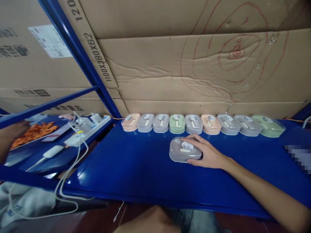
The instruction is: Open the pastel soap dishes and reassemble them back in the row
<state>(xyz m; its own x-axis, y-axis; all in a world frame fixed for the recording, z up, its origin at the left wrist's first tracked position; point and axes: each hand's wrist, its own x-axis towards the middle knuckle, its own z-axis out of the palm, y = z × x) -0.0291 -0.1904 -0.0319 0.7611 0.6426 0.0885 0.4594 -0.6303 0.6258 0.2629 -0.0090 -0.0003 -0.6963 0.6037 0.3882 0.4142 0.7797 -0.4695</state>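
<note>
nine small lidded plastic boxes [201, 124] stood in one row along the back of a blue table [136, 168]: two peach, five grey, two green. a tenth, a grey box [182, 152], sat alone in front, the right hand [206, 152] in a grasping grip around it. the left hand was out of view; a blurred patch hid the table's right edge.

A glossy blue shelf [126, 168] spans the room; behind it stand cardboard sheets [184, 64], left of it a slanted blue post [80, 55].
</note>
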